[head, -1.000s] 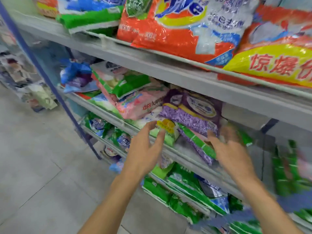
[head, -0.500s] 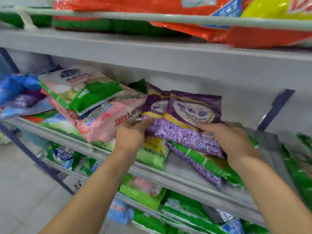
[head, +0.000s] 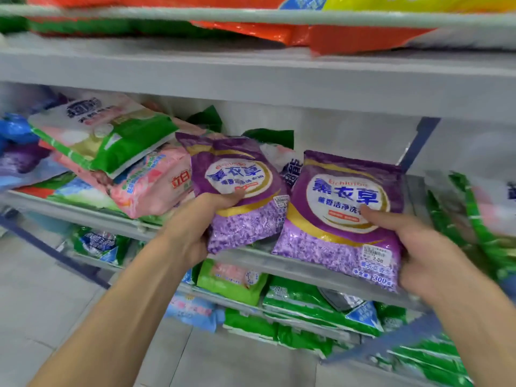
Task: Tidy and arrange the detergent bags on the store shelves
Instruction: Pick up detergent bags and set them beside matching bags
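I hold two purple lavender detergent bags in front of the middle shelf [head: 293, 265]. My left hand [head: 195, 227] grips the smaller-looking left purple bag [head: 240, 191] by its lower left edge, thumb on its face. My right hand [head: 418, 247] grips the right purple bag [head: 343, 216] at its right side, thumb pressed on the label. The two bags sit side by side, slightly apart, tilted up toward me. A pink bag [head: 150, 185] and a green-and-white bag [head: 103, 132] lie stacked on the shelf to the left.
Orange and yellow bags [head: 349, 37] overhang the upper shelf [head: 251, 76]. Green bags [head: 474, 224] lean at the right of the middle shelf. The lower shelf holds green and blue bags [head: 307, 303]. A blue upright post [head: 416, 143] stands behind. Grey floor tiles lie at lower left.
Both hands took hold of the purple bags, separated them and lifted them off the pile toward me. The view moved closer to the middle shelf.
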The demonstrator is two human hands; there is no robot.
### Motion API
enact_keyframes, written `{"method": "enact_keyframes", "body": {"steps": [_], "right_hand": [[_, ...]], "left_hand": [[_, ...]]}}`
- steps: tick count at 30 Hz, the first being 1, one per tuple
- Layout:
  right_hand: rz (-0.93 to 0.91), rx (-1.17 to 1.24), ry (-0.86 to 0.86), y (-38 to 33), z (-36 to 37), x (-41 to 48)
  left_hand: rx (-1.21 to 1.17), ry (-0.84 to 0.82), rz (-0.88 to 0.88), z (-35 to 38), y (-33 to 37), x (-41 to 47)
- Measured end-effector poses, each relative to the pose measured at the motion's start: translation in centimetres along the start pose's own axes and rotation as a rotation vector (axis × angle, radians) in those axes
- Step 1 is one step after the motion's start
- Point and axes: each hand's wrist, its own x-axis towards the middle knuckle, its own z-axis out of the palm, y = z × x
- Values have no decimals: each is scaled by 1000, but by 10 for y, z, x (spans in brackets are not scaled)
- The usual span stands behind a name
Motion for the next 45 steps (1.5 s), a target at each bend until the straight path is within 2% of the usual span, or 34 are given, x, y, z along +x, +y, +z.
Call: {"method": "enact_keyframes", "body": {"steps": [7, 13, 18, 23, 33, 38, 45], "right_hand": [[14, 66, -28, 10, -13, -56], [22, 88, 7, 27, -27, -137], [12, 98, 61, 17, -39, -209], [-33, 114, 153, -10, -74, -278], [-248, 196, 346, -79, -209, -425], [-379, 183, 448, -106, -299, -487], [-464, 178, 523, -128, -409, -540]], "left_hand": [[-31, -34, 60, -27, -12, -61], [-162, -112, -111, -35, -18, -137], [-47, -156, -184, -21, -6, -185], [17, -244, -159, 11, 8, -230], [93, -583, -54, 186, 7, -321], [120, -684, -4, 296, -16, -375], [149, -787, 7, 407, -58, -428]]}}
